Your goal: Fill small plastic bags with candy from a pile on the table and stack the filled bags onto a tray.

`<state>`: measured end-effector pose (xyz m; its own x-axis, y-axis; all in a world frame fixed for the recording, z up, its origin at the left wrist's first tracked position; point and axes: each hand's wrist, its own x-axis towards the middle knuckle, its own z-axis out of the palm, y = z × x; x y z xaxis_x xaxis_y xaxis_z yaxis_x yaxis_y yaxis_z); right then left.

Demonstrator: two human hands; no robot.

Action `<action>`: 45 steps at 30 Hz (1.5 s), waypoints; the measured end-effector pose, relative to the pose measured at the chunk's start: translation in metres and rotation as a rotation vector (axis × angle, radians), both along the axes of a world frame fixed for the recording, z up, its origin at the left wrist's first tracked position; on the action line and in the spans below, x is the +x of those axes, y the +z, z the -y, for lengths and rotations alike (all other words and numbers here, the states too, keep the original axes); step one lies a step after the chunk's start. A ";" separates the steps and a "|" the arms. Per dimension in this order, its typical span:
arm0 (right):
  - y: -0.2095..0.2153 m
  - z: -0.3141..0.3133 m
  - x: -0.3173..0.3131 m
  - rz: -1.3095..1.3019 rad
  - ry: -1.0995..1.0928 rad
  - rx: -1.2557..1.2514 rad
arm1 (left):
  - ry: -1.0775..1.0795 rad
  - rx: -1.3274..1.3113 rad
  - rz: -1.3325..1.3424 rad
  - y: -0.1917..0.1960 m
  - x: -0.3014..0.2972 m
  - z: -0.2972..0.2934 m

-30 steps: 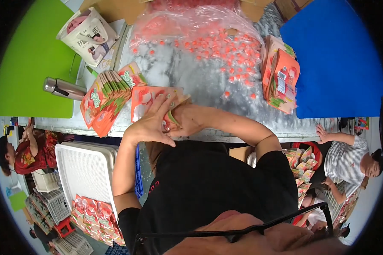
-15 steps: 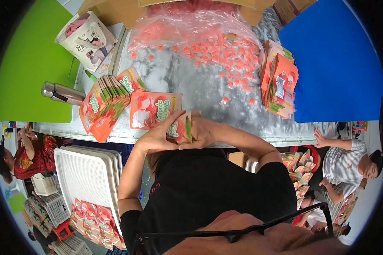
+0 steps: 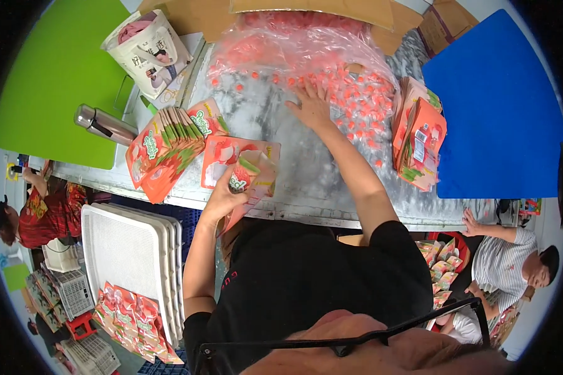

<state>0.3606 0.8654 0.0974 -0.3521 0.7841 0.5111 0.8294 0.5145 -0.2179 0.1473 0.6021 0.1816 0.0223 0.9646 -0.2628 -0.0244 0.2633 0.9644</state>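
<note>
My left hand [image 3: 221,199] is closed round a red and green candy pouch [image 3: 244,177] near the table's front edge; its mouth seems to gape upward. Behind it a flat pouch [image 3: 220,150] lies on the table. My right hand [image 3: 313,111] reaches far forward, palm down with its fingers spread, at the left side of a loose pile of wrapped red candies [image 3: 361,100]. Whether its fingertips touch any candies I cannot tell. A fanned stack of pouches [image 3: 169,150] lies left of my left hand.
A clear plastic bag [image 3: 294,47] of candies spills from a cardboard box [image 3: 313,6] at the back. More pouches [image 3: 419,140] are stacked at right, by a blue panel [image 3: 497,112]. A steel flask [image 3: 103,123] and tote bag [image 3: 147,56] stand left. White trays [image 3: 128,250] sit below; people work either side.
My right hand has left the pouch and moved forward to the candies, its fingers spreading. My left hand keeps hold of the pouch, now opened out. The whole view has shifted slightly.
</note>
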 end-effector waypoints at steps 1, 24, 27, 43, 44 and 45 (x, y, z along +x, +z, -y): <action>-0.004 0.000 0.001 -0.001 0.006 0.002 | 0.052 -0.051 0.122 0.004 0.001 -0.001; -0.017 0.116 0.084 -0.264 0.195 -0.437 | 0.249 0.061 0.116 -0.004 -0.022 0.042; -0.023 0.114 0.082 -0.171 0.190 -0.375 | 0.280 0.082 0.121 -0.005 -0.021 0.045; 0.019 0.125 0.042 0.235 0.443 -0.337 | 0.253 0.149 0.083 0.013 -0.018 0.045; 0.017 0.123 0.038 0.259 0.479 -0.364 | 0.256 0.153 0.079 0.014 -0.017 0.045; 0.014 0.121 0.034 0.258 0.484 -0.360 | 0.261 0.155 0.071 0.015 -0.016 0.046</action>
<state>0.3947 0.7448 0.1110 -0.7843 0.6126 0.0985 0.5711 0.7748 -0.2713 0.1318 0.5564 0.1967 -0.2187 0.9685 -0.1189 -0.1408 0.0893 0.9860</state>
